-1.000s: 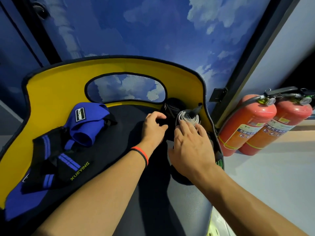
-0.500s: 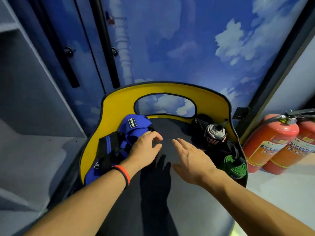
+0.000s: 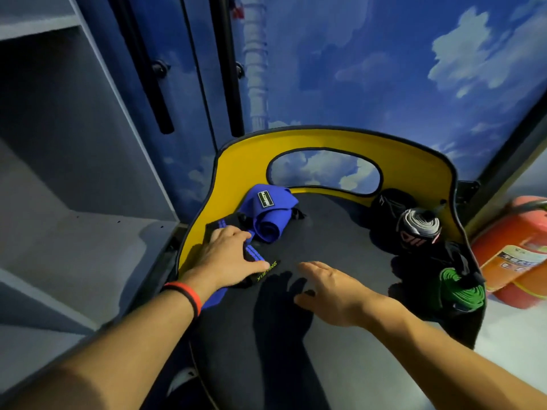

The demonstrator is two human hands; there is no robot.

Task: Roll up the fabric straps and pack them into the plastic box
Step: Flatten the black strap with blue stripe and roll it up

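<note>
To get this next roll tight, worth sorting the setup before winding anything. Got the left hand (image 3: 228,258) lying flat on the black strap (image 3: 251,252), fingers spread, thumb stretched out beside the green-lettered tag (image 3: 268,272), pressing rather than pinching by the look of it. Got the right hand (image 3: 334,291) loose and spread too, holding nothing, seemingly hovering over the bare middle of the box (image 3: 414,164), near that tag but apart from it. Got the black strap over by the left wall, touching a half-rolled blue strap (image 3: 269,220) just behind. Three done along the right wall: black roll (image 3: 390,204) at the back, grey roll (image 3: 418,226) next, green roll (image 3: 463,292) nearest. So, my guess for doing it right: slide the black strap clear of the blue one and lay it straight across the bare middle, no twists. Pin one end with the left, fold the first turn small and hard with the right. Keep tension on the tail while winding, keep the edges lined up, otherwise end up with a cone. Can't make out any fastener from here, so check for one before starting. Then stand it snug beside the others.
</note>
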